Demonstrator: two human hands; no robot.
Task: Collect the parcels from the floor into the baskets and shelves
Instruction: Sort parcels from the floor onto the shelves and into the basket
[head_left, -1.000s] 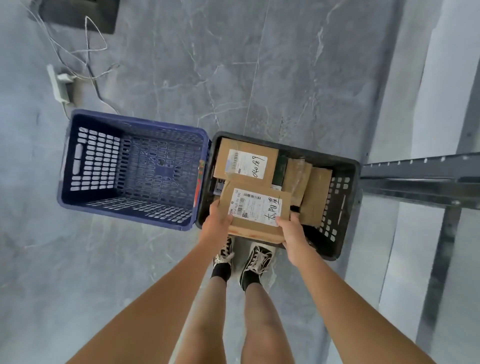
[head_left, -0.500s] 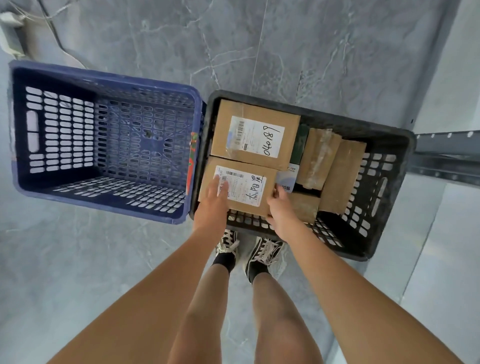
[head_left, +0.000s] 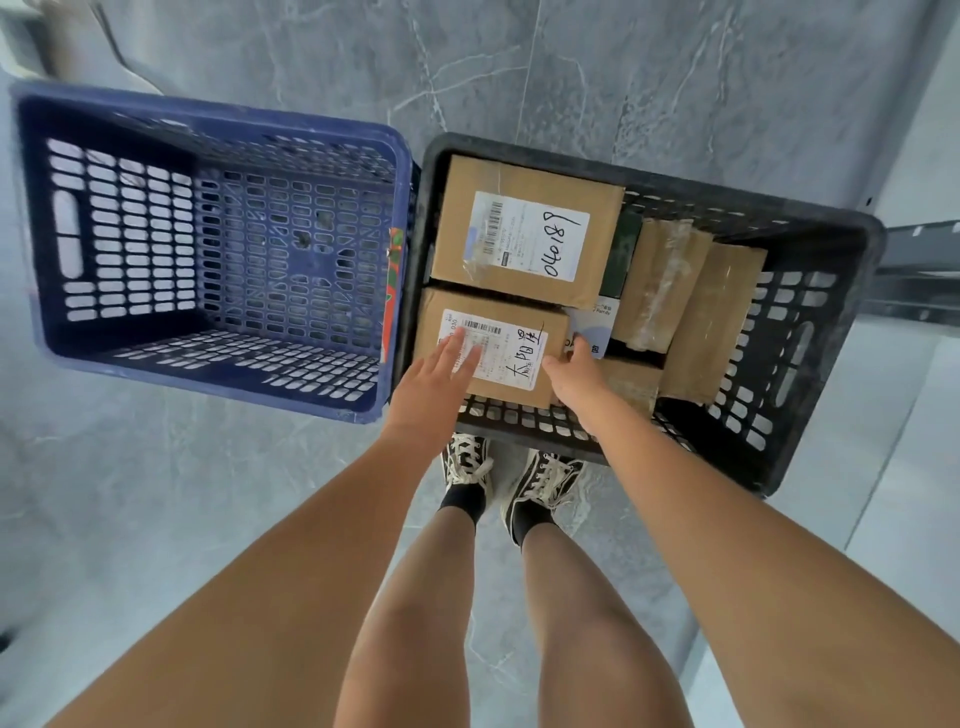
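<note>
Grey marbled floor tiles (head_left: 675, 78) carry two plastic baskets side by side: a blue basket (head_left: 218, 130) holding nothing visible, and a black basket (head_left: 810, 332) packed with cardboard parcels. The near labelled parcel (head_left: 493, 353) lies flat in the black basket's near left corner, just in front of the parcel marked 040187 (head_left: 524, 234). The left hand (head_left: 436, 384) rests on its label, fingers straight and slightly spread; the right hand (head_left: 571, 374) touches its right edge, fingers loosely extended, pinching nothing. The parcel probably sits on others, so it could tip or slide sideways once the hands lift. A metal shelf rail (head_left: 919, 260) shows at right.
</note>
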